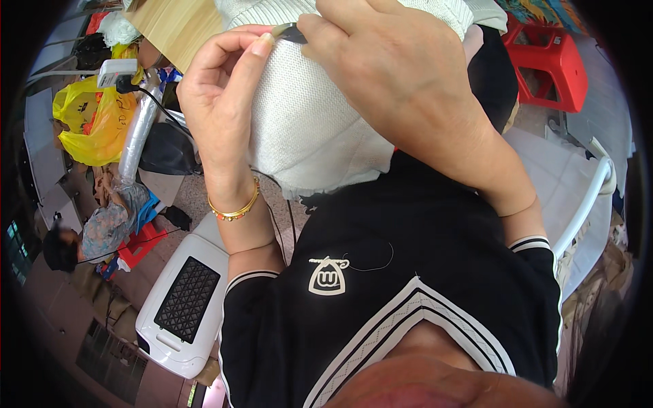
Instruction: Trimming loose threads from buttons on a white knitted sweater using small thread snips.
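Cluttered floor is spreading below: a yellow plastic bag (95, 119) lying far left, a white appliance with a black grille (182, 306) sitting near left, a red plastic stool (551, 61) standing far right. Left hand (221, 102) is pinching, thumb and forefinger closed on the left tip of a small dark slim tool (291, 32); right hand (401, 75) is gripping its right end, fingers curled shut. Both are pressing against a white knitted fabric piece (306, 129) hanging between them over the black shirt (408, 272). Tool's long axis is running left-right, tip pointing left. Fabric is looking soft, light, limp, best taken at its edge.
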The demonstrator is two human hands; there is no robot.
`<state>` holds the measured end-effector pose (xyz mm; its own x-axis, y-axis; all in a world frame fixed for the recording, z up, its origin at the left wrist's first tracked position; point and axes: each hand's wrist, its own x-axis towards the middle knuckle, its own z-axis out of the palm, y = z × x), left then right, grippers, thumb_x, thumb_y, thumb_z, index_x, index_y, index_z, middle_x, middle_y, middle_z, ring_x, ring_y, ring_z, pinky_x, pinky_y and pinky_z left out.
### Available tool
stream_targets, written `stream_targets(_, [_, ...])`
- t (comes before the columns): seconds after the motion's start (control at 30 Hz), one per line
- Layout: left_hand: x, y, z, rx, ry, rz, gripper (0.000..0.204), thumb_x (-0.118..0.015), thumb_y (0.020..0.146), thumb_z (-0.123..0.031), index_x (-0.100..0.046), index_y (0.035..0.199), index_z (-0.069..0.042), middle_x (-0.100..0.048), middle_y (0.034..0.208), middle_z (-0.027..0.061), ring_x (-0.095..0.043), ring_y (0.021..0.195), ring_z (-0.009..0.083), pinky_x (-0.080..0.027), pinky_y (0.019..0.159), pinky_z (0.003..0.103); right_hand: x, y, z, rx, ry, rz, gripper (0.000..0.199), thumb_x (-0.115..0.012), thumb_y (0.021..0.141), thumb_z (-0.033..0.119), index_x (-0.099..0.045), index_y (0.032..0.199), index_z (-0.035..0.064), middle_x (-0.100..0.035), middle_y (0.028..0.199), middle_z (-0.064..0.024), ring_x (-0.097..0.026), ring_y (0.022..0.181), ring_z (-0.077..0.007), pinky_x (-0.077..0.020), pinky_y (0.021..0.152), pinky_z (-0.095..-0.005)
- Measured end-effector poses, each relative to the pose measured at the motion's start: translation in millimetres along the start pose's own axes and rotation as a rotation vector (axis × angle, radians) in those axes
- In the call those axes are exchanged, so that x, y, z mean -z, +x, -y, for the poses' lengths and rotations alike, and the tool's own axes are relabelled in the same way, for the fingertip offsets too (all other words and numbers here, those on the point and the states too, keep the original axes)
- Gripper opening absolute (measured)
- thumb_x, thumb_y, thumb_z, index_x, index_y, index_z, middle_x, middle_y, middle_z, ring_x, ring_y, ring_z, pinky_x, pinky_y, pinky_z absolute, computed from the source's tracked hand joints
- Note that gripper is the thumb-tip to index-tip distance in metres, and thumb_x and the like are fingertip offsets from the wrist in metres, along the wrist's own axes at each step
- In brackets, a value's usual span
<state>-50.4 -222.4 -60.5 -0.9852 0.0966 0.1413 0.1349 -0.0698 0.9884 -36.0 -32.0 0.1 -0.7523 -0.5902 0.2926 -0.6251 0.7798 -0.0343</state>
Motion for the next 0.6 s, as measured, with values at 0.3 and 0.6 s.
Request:
stream_targets(0.3, [-2,1,2,-0.017,0.032,-0.015,0.008,-0.069,0.091,-0.002,-0.069,0.096,0.004,-0.072,0.099,0.0067,-0.063,0.087,0.0072,-0.049,0.081,0.02,0,3,6,-0.013,-0.041,0.01,0.016,-0.061,0.071,0.015,-0.065,0.078,0.0011,-0.052,0.078,-0.0077,-0.054,0.077,-0.0192,-0.0456,0.052,-0.0265])
stream_targets(0.6, [2,0,3,-0.05,0.028,-0.023,0.01,-0.064,0.094,-0.004,-0.067,0.098,0.005,-0.072,0.103,0.0106,-0.066,0.089,0.0115,-0.05,0.085,0.024,-15,-1,-1,0.001,-0.001,-0.052,0.016,-0.061,0.072,0.016,-0.065,0.078,0.0018,-0.052,0.077,-0.0069,-0.054,0.076,-0.0191,-0.0463,0.052,-0.0272])
